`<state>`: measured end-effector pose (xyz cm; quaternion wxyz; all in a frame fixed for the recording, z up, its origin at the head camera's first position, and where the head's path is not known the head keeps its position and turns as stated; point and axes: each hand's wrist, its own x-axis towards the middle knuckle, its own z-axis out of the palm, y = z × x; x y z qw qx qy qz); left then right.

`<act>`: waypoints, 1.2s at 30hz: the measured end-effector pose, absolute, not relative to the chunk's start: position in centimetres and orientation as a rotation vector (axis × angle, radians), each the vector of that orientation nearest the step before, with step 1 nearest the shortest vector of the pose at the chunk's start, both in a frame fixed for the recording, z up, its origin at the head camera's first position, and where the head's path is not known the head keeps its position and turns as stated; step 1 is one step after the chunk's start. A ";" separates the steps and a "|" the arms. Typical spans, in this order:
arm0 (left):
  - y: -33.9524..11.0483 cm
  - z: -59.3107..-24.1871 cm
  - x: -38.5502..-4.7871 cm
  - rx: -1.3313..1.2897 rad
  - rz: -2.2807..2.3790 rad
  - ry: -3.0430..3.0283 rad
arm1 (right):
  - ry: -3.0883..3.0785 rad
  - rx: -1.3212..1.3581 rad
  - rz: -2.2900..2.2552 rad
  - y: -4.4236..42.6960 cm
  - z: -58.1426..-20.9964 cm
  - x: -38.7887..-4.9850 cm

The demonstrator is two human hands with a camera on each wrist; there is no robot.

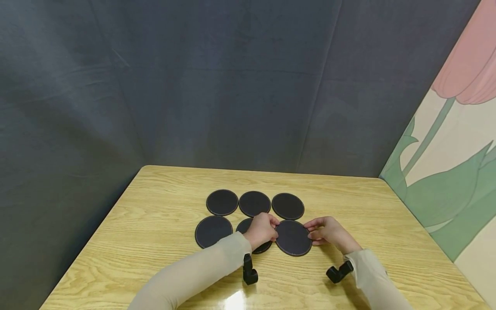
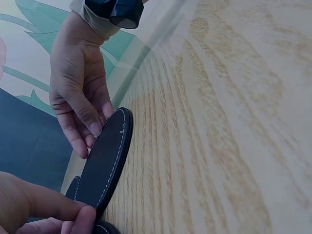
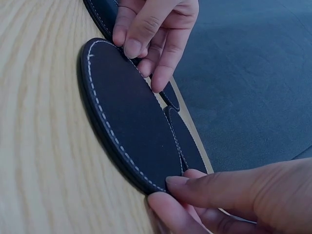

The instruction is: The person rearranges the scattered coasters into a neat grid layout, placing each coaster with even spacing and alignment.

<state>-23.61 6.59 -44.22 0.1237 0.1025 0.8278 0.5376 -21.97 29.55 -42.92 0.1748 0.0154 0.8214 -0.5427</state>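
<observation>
Six places on the wooden table hold round black coasters with pale stitched rims, in two rows. My left hand (image 1: 261,230) reaches over the front middle coaster (image 1: 244,224), hiding much of it, and pinches the left edge of the front right coaster (image 1: 293,238). At the opposite edge of that coaster, my right hand (image 1: 329,232) holds it with thumb and fingers. In the right wrist view, the right thumb (image 3: 178,181) lies at the coaster's rim (image 3: 122,112). The left wrist view shows the left fingertips (image 2: 84,217) at its near end.
Behind stand three more coasters, the left (image 1: 222,202), middle (image 1: 254,203) and right (image 1: 288,206) ones. Another coaster (image 1: 213,232) lies at front left. A dark curtain (image 1: 232,86) rises behind the table (image 1: 155,224), and a tulip-painted wall (image 1: 445,172) borders its right side.
</observation>
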 end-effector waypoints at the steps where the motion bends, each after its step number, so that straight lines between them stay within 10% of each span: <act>1: 6.6 -44.3 -23.7 0.301 1.562 2.420 | 2.330 0.046 -1.535 29.5 -42.9 -22.0; 36: 6.7 -43.9 -24.3 0.303 1.486 2.432 | 2.391 0.046 -1.410 29.5 -42.8 -22.9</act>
